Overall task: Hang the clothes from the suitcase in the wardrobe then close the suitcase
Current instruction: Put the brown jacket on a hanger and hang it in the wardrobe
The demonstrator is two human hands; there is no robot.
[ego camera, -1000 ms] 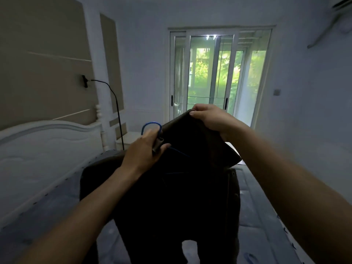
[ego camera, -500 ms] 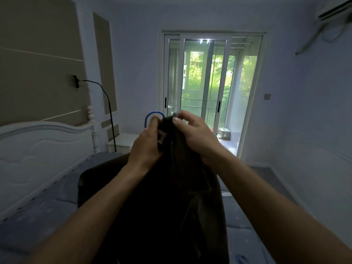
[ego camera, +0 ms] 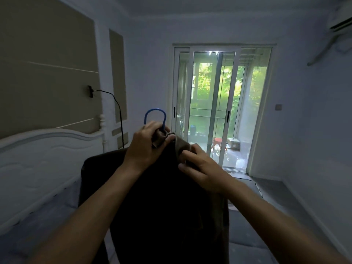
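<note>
At the centre of the frame, the left hand (ego camera: 145,147) curls its fingers round the neck of a blue hanger (ego camera: 155,116) and the collar of a dark garment (ego camera: 162,202). Just right of it, the right hand (ego camera: 200,168) pinches the cloth's edge. The garment hangs down to the lower centre of the frame, over a bed (ego camera: 38,187).

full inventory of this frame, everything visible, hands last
garment: 1, dark brown, held up over the bed
hanger: 1, blue, hook sticks up above the garment
headboard: 1, white, left
mattress: 1, grey-blue, bottom left
gooseneck arm: 1, black, clipped to the left wall
sliding glass door: 1, white frame, back wall
air conditioner: 1, white, top right
wall switch: 1, grey, right of the door
stool: 1, red, beyond the door
box: 1, pale, beside the stool
left hand: 1, grips the hanger neck
right hand: 1, pinches the garment fabric
</note>
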